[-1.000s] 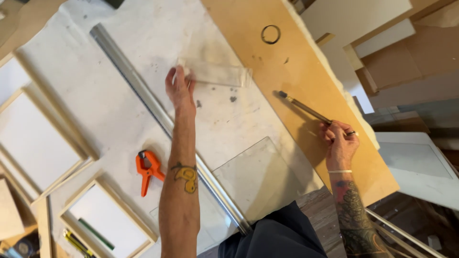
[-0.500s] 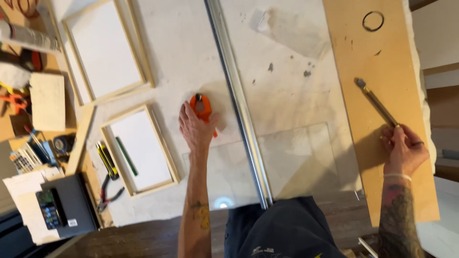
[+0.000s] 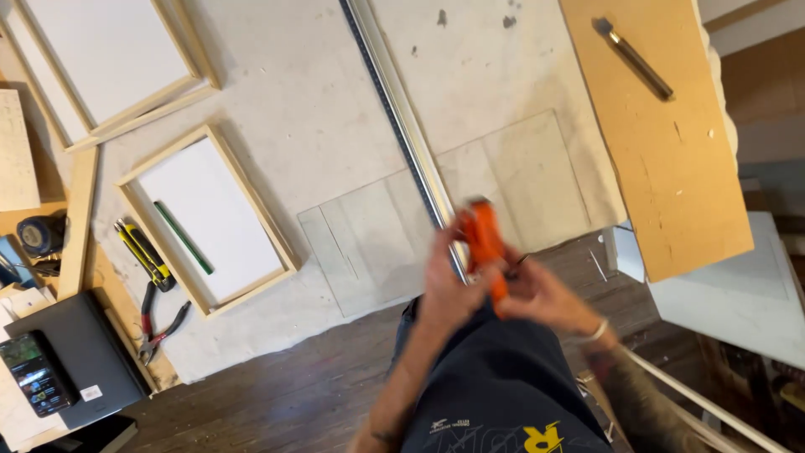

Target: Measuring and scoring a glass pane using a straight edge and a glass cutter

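**Orange pliers in both hands above a glass sheet at the bench edge**

I hold an orange-handled pair of pliers (image 3: 485, 243) between my two hands, raised just above the near edge of the workbench (image 3: 277, 101). My left hand (image 3: 449, 285) is wrapped around the tool from the left, fingers closed on it; my right hand (image 3: 545, 294) grips the lower handles, fingers curled tight. Motion blur hides the tool's jaws, so I cannot tell whether they are apart or together.

Directly beneath my hands lies a clear glass sheet (image 3: 377, 243), flat on the pale bench cover, with a long metal straightedge (image 3: 402, 126) running across it from the far side toward me. The sheet looks whole, with faint lines on its left part; whether a score runs along the straightedge cannot be made out. As I judge it, the glass is laid out and the rule set, while the pliers have not yet met the sheet's edge.

To the left, a wooden frame (image 3: 205, 222) holds a white panel with a green pencil (image 3: 182, 237) on it; a yellow utility knife (image 3: 145, 253) and red-handled pliers (image 3: 159, 323) lie beside it. On the right, a slim metal tool (image 3: 633, 59) rests on a brown board (image 3: 662, 168).
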